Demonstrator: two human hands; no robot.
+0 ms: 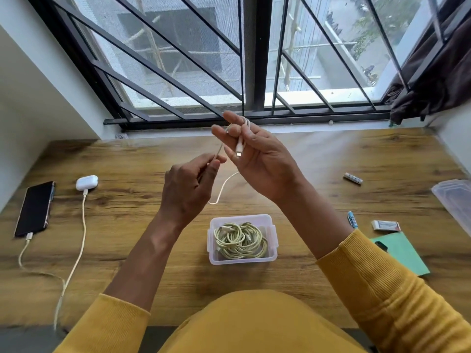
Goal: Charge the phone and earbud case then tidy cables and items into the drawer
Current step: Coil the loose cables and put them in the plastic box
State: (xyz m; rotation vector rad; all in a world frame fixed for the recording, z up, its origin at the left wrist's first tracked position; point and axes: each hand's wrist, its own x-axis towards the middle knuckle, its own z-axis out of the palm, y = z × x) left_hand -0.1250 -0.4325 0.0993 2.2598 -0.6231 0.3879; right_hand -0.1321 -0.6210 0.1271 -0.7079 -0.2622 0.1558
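Note:
A black phone (pixel 34 208) lies at the left of the wooden desk (pixel 331 159) with a white cable plugged into its near end. Beside it sits a white earbud case (pixel 87 182), also plugged into a white cable (pixel 81 233). Above the desk's middle, my right hand (pixel 257 151) holds a white cable looped round its fingers, the plug (pixel 239 150) hanging by the palm. My left hand (pixel 188 187) pinches the same cable lower down; its loose end (pixel 224 187) trails to the desk. A clear plastic box (pixel 242 261) in front of me holds coiled pale green cables.
At the right lie a small battery (pixel 353 178), a blue pen (pixel 353 219), an eraser-like box (pixel 386 225), a green notebook (pixel 405 253) and a clear plastic lid (pixel 456 202). A barred window runs along the desk's far edge, with a dark curtain (pixel 438 80) at right.

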